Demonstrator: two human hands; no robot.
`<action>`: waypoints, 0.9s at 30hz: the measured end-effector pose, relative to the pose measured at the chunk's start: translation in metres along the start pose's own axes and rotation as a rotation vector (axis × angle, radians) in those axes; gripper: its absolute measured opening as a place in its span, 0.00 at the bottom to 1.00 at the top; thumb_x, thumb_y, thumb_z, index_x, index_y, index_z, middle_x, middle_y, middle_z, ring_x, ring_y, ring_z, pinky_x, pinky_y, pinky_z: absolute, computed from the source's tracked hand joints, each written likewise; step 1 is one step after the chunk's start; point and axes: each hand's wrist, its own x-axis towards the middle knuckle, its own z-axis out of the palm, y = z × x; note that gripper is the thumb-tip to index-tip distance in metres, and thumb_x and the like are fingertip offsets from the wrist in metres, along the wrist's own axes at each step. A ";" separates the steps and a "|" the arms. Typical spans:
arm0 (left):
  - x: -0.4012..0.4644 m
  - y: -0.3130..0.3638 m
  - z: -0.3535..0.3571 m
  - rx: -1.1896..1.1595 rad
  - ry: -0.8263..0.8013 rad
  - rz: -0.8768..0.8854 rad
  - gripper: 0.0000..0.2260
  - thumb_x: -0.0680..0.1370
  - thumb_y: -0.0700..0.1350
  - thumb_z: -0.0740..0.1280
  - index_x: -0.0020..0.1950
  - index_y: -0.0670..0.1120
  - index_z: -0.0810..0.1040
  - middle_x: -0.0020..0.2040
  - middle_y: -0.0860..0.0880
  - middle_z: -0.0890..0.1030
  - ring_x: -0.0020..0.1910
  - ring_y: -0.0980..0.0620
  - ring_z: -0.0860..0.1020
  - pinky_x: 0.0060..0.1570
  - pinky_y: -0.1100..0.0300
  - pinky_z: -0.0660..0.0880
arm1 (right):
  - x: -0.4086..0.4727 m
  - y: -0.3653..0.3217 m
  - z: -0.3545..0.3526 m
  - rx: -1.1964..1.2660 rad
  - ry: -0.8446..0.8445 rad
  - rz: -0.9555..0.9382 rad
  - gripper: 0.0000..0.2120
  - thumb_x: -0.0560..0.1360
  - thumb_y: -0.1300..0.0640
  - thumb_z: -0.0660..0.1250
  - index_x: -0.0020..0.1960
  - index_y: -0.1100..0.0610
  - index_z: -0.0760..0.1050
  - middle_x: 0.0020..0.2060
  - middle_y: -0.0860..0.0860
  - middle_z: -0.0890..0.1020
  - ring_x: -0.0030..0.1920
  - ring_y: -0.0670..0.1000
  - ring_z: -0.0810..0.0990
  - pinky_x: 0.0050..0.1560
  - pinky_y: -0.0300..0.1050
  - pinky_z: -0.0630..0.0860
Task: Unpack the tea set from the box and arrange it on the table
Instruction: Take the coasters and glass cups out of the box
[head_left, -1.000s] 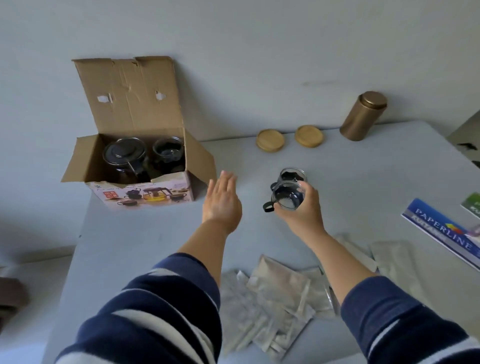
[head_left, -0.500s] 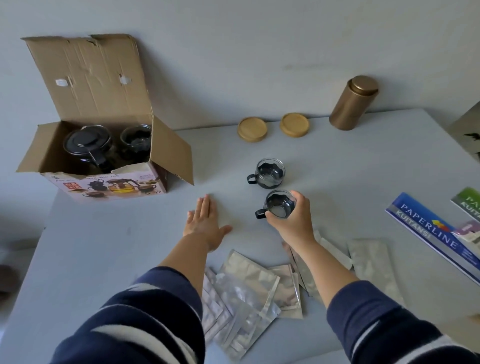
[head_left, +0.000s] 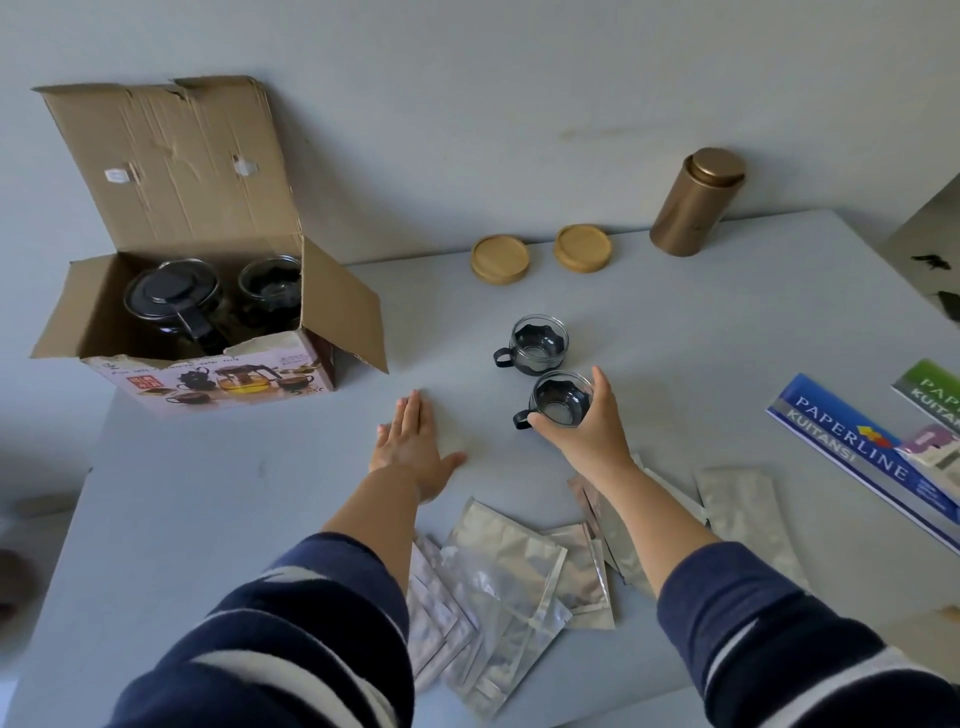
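Note:
An open cardboard box (head_left: 223, 382) stands at the table's far left. Inside it are a glass teapot (head_left: 174, 301) with a black lid and a glass cup (head_left: 270, 286). My right hand (head_left: 589, 434) grips a small glass cup (head_left: 558, 400) with a black holder and handle, set on the grey table (head_left: 208, 493). A second matching cup (head_left: 537, 345) stands just behind it, nearly touching. My left hand (head_left: 413, 449) rests flat on the table, fingers straight, left of the cups.
Two round wooden coasters (head_left: 500, 258) (head_left: 582, 248) and a gold canister (head_left: 693, 202) stand by the wall. Several silver foil sachets (head_left: 511, 577) lie near the front edge. Blue and green receipt books (head_left: 852, 452) lie at the right.
My right hand has lowered the cup from above the table to just in front of the other cup. My left hand has come down flat onto the table.

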 end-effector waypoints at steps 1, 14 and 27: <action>0.000 -0.002 -0.003 0.013 0.006 0.005 0.37 0.80 0.58 0.56 0.77 0.41 0.38 0.78 0.46 0.38 0.77 0.48 0.40 0.75 0.50 0.44 | 0.000 -0.003 -0.003 -0.004 -0.009 0.012 0.50 0.65 0.46 0.76 0.76 0.53 0.49 0.72 0.52 0.62 0.72 0.52 0.62 0.71 0.50 0.62; -0.007 -0.070 -0.138 -0.220 0.737 0.080 0.16 0.76 0.40 0.59 0.64 0.47 0.74 0.64 0.48 0.74 0.64 0.47 0.71 0.55 0.54 0.69 | 0.016 -0.143 0.064 -0.207 -0.170 -0.356 0.21 0.74 0.59 0.65 0.67 0.57 0.70 0.62 0.53 0.75 0.64 0.54 0.72 0.62 0.46 0.69; 0.010 -0.226 -0.149 -0.145 0.569 -0.167 0.26 0.81 0.52 0.59 0.76 0.46 0.58 0.78 0.51 0.56 0.77 0.50 0.53 0.74 0.51 0.54 | 0.050 -0.251 0.213 -0.804 -0.198 -0.653 0.34 0.70 0.43 0.67 0.71 0.54 0.62 0.69 0.53 0.68 0.67 0.59 0.65 0.65 0.56 0.64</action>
